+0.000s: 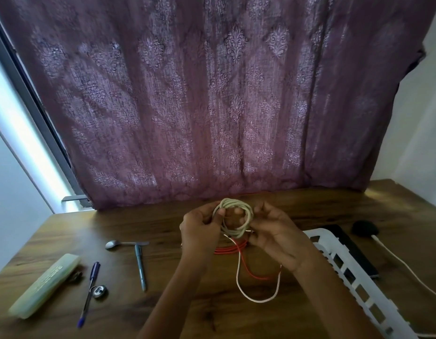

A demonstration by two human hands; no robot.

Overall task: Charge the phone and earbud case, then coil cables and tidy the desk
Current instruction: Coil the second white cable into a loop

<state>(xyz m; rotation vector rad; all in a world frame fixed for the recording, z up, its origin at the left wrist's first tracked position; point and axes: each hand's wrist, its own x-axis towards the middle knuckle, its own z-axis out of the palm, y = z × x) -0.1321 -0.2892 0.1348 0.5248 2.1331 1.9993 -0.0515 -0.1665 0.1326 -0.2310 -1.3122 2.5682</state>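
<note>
Wooden desk, purple curtain; we coil a white cable.
Our left hand and right hand pinch it above the desk; its tail hangs loose; red cable, pens, spoon lie untidied.

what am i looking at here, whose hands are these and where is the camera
There is no machine here: a person works with bare hands, and the one picture comes from a camera worn on their head, looking forward and down. The left hand and the right hand hold a coil of white cable above a wooden desk; its loose end hangs in a loop below. A red cable lies under the hands. To the left lie a spoon, a grey pen, a blue pen, a small round metal object and a pale green case. To the right is a white plastic basket, with a dark flat device, probably the phone, beside it. A purple curtain hangs behind.
</note>
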